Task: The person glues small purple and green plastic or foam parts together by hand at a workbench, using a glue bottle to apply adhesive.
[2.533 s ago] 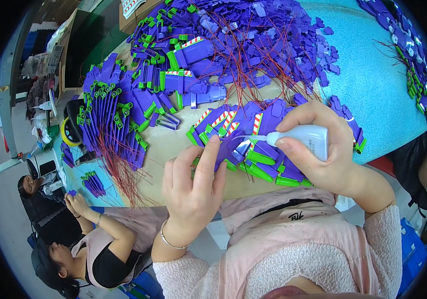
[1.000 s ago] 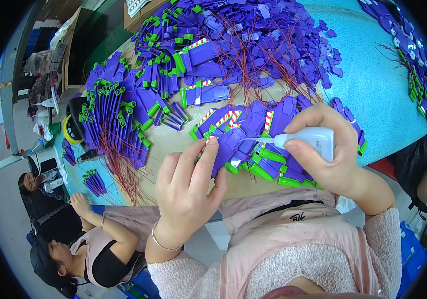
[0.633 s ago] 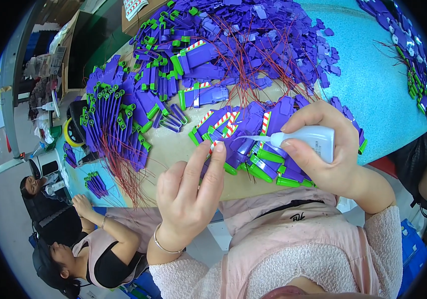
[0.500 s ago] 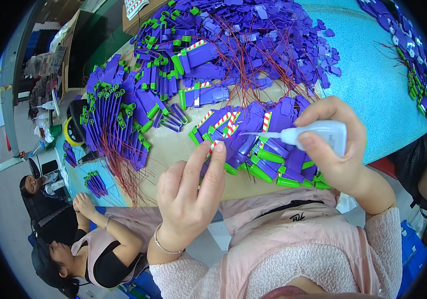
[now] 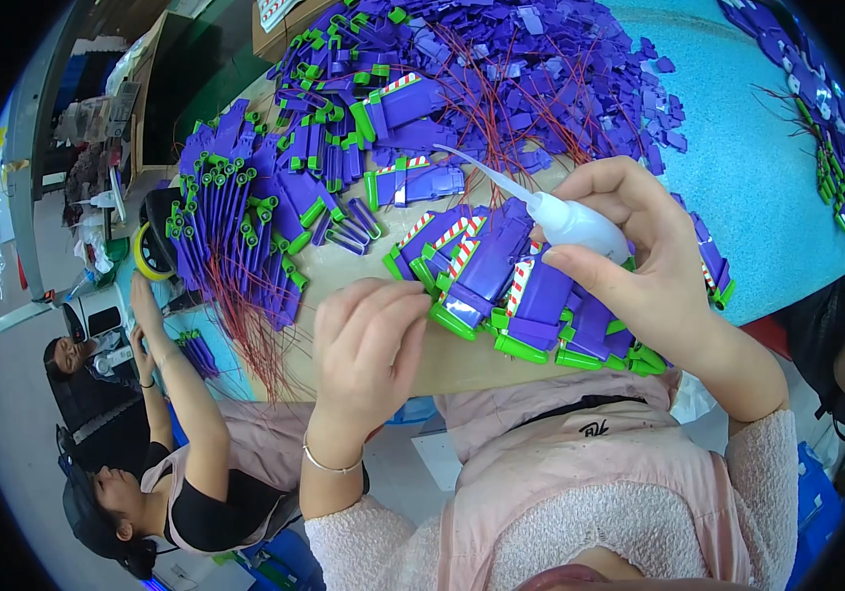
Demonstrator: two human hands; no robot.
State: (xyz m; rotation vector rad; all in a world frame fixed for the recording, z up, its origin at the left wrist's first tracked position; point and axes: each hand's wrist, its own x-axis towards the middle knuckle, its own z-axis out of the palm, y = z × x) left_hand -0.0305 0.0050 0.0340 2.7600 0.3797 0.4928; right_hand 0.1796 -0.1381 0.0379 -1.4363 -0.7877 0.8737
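Observation:
My right hand (image 5: 654,276) is wrapped round a translucent white squeeze bottle (image 5: 580,229). The bottle's long thin nozzle points up and to the left, above the row of parts. Below it lie overlapping purple plastic parts (image 5: 481,261) with green ends and red-and-white striped strips (image 5: 518,286). My left hand (image 5: 368,340) is closed at the left edge of this row, fingertips bent in beside a green end (image 5: 454,323). Whatever those fingertips pinch, if anything, is hidden.
A large heap of purple pieces (image 5: 560,79) with red wires covers the back. Bundled purple parts with green ends (image 5: 230,212) lie at left. On the left, a co-worker's arms (image 5: 191,394) reach over the table near a yellow tape roll (image 5: 151,254). More parts (image 5: 816,108) lie far right.
The bottle has tilted, its nozzle tip rising up and left away from the striped strips. My left hand's extended fingers have curled in. The co-worker's arms have stretched forward.

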